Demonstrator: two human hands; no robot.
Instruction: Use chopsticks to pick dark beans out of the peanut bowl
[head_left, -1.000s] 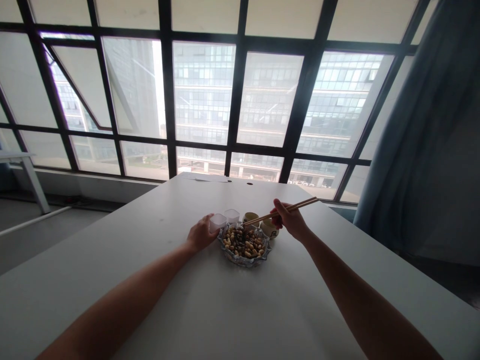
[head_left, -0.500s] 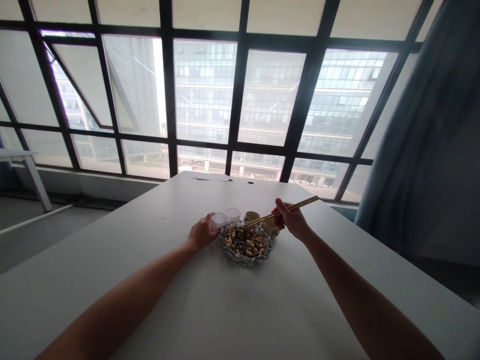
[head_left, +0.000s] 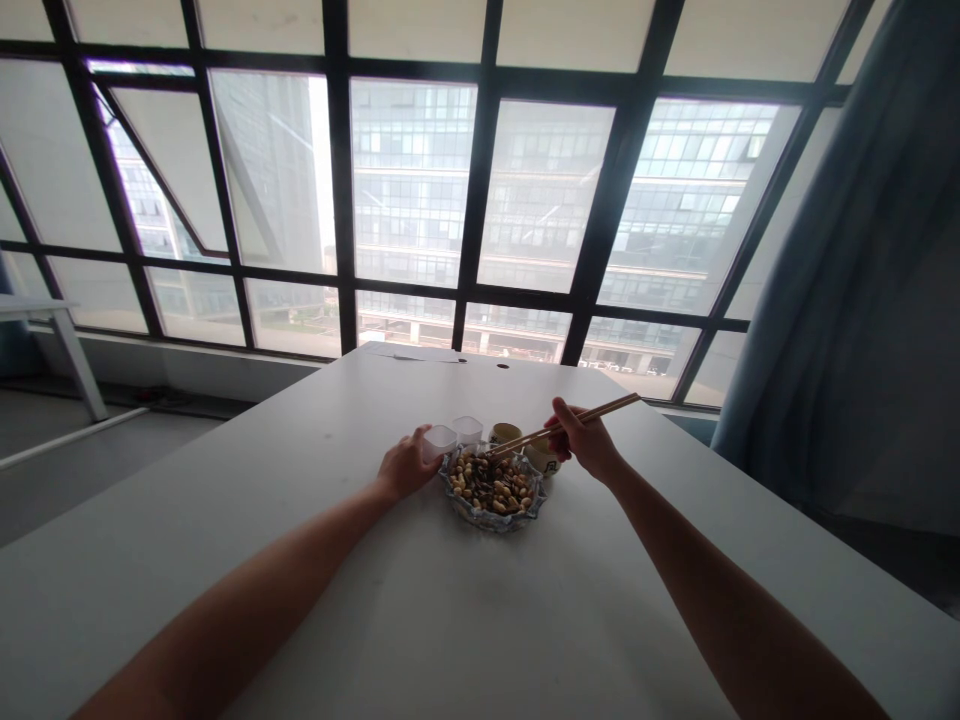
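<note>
My right hand (head_left: 576, 434) is closed on a pair of wooden chopsticks (head_left: 600, 409), whose tips reach down to the nuts at the back of a glass bowl (head_left: 495, 522). Peanuts (head_left: 504, 492) and dark seeds fill this scalloped bowl. Whether the tips pinch anything is too small to tell. Around a clear plastic cup (head_left: 439, 441), left of the bowl's rim, my left hand (head_left: 407, 463) is closed. A second clear cup (head_left: 468, 430) stands just behind. Two yellowish cups with dark characters, one at the back (head_left: 505, 433) and one partly behind my right hand (head_left: 541, 458), stand behind the bowl.
The long white table (head_left: 360, 610) runs toward a large window wall with dark frames. A flat white sheet (head_left: 420, 354) lies at its far end, near two dark holes. A blue curtain (head_left: 832, 260) hangs at the right; another white table (head_left: 71, 350) stands left.
Almost nothing differs. The whole view has shifted very slightly, while both hands, the chopsticks and the cups keep the same places around the bowl.
</note>
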